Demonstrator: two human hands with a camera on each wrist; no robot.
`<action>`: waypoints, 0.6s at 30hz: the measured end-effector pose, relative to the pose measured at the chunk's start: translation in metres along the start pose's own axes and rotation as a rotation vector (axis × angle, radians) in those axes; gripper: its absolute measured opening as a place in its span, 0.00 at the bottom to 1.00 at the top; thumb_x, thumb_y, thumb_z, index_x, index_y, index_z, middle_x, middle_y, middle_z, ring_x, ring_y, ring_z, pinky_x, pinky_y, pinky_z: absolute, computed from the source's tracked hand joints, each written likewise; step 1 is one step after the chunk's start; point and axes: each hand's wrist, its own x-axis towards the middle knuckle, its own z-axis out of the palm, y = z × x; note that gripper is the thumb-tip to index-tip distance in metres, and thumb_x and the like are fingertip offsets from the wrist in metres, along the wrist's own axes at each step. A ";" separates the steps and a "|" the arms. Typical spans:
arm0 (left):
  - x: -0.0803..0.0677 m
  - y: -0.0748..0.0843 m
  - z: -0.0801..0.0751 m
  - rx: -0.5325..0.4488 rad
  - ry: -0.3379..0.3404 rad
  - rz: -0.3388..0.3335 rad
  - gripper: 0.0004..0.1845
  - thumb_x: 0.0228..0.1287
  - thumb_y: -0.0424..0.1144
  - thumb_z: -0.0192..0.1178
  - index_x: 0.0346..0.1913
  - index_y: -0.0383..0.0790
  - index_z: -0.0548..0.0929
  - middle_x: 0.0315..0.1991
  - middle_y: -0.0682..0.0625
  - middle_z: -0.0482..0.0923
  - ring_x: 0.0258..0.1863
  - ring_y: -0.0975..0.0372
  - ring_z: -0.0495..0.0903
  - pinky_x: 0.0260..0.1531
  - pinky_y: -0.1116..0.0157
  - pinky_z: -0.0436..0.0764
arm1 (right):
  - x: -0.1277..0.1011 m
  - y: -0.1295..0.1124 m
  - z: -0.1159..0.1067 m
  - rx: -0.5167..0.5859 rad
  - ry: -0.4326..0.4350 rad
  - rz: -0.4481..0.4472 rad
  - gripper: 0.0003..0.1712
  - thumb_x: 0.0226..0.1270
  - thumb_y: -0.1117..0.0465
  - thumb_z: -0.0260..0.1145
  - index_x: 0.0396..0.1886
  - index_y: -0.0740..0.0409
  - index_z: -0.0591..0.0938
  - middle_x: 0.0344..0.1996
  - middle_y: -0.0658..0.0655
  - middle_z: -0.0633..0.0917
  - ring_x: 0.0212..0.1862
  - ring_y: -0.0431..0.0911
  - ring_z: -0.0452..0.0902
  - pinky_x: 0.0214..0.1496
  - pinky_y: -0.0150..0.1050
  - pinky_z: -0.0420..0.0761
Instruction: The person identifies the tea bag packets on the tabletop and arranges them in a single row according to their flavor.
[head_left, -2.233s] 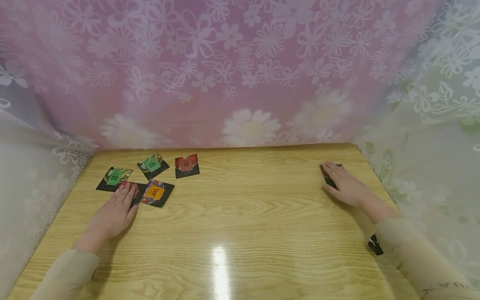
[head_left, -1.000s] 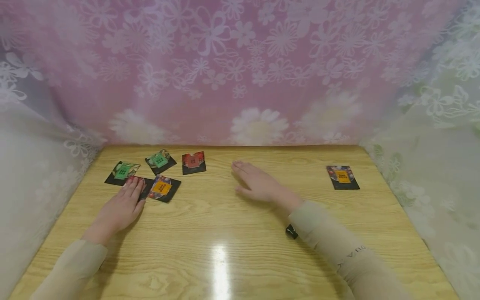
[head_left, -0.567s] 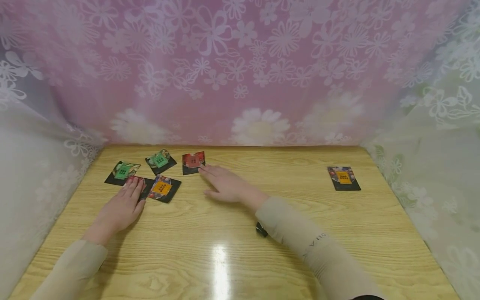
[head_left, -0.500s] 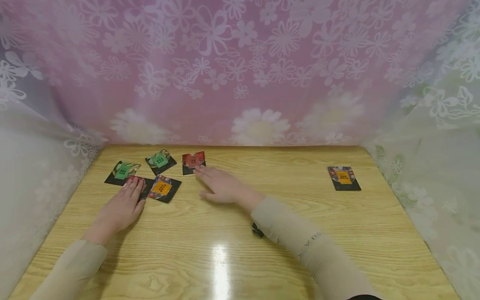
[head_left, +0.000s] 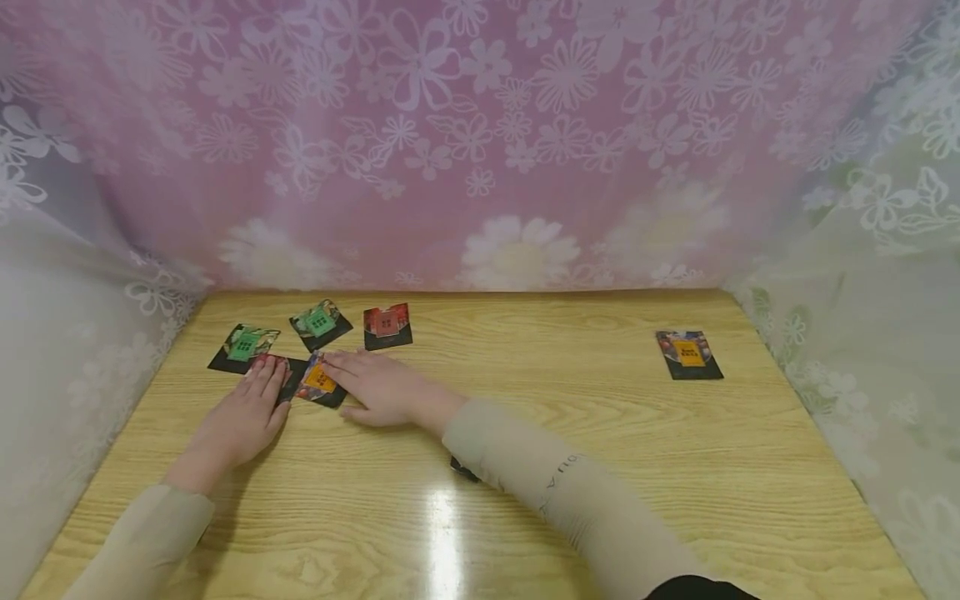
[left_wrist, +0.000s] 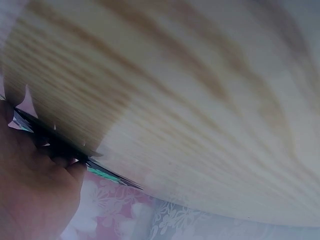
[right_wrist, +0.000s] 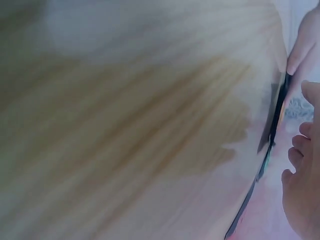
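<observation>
My left hand [head_left: 238,417] lies with straight fingers on a small flat packet [head_left: 297,377], black with a red patch, mostly hidden under the fingers. Just right of it lies an orange-labelled packet [head_left: 318,382] with a black lower part. Over that packet's right side extends my right hand [head_left: 386,387], fingers straight and nothing gripped. In the right wrist view a gap shows between the right fingers [right_wrist: 296,155] and the dark packet edges. The left wrist view has the left fingers [left_wrist: 65,161] down at the packets.
Two green-labelled packets, one at the left [head_left: 244,347] and one farther back [head_left: 321,323], lie near a red-labelled packet [head_left: 387,325]. Another orange-labelled packet [head_left: 689,355] lies far right on the wooden table [head_left: 570,358]. A floral curtain [head_left: 517,192] hangs behind.
My right hand has left the orange-labelled packet at the far right and moved left, past the red-labelled packet, to the other orange-labelled one. The left hand stays on its packet.
</observation>
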 end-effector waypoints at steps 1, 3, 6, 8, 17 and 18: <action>0.000 0.000 0.000 0.002 0.004 0.000 0.37 0.86 0.46 0.47 0.81 0.19 0.54 0.82 0.21 0.48 0.82 0.30 0.51 0.81 0.34 0.57 | 0.004 -0.002 0.000 -0.009 -0.006 -0.006 0.45 0.87 0.38 0.47 0.89 0.53 0.46 0.89 0.53 0.47 0.89 0.45 0.40 0.92 0.40 0.44; -0.001 -0.001 0.000 0.001 0.011 0.001 0.37 0.86 0.46 0.47 0.81 0.19 0.54 0.81 0.21 0.49 0.82 0.30 0.52 0.80 0.34 0.58 | 0.011 -0.006 0.002 -0.027 -0.014 -0.015 0.45 0.87 0.37 0.47 0.89 0.53 0.46 0.89 0.53 0.46 0.89 0.45 0.39 0.92 0.39 0.44; -0.002 -0.001 0.000 -0.009 0.010 0.001 0.37 0.86 0.46 0.46 0.81 0.19 0.53 0.81 0.21 0.49 0.82 0.30 0.52 0.80 0.34 0.58 | 0.019 -0.010 0.004 -0.057 -0.022 -0.013 0.45 0.87 0.37 0.47 0.89 0.53 0.47 0.89 0.53 0.45 0.89 0.44 0.38 0.91 0.37 0.44; -0.002 0.000 -0.001 -0.018 0.004 0.000 0.38 0.86 0.47 0.46 0.81 0.19 0.53 0.82 0.21 0.48 0.82 0.30 0.51 0.80 0.34 0.58 | 0.023 -0.011 0.006 -0.078 -0.034 -0.009 0.44 0.87 0.38 0.46 0.89 0.53 0.46 0.89 0.53 0.45 0.89 0.45 0.37 0.91 0.36 0.43; -0.002 -0.003 0.002 -0.011 0.019 0.002 0.37 0.86 0.46 0.47 0.81 0.20 0.53 0.82 0.21 0.49 0.82 0.30 0.52 0.80 0.34 0.59 | 0.027 -0.014 0.011 -0.053 -0.115 0.002 0.42 0.90 0.40 0.39 0.89 0.53 0.39 0.89 0.53 0.39 0.89 0.45 0.31 0.91 0.35 0.40; -0.001 -0.003 0.002 -0.013 0.017 0.001 0.37 0.86 0.46 0.46 0.82 0.20 0.53 0.82 0.22 0.48 0.82 0.31 0.52 0.81 0.34 0.58 | 0.026 -0.013 0.010 -0.042 -0.119 0.007 0.42 0.90 0.40 0.39 0.89 0.53 0.39 0.89 0.53 0.39 0.89 0.45 0.30 0.91 0.35 0.40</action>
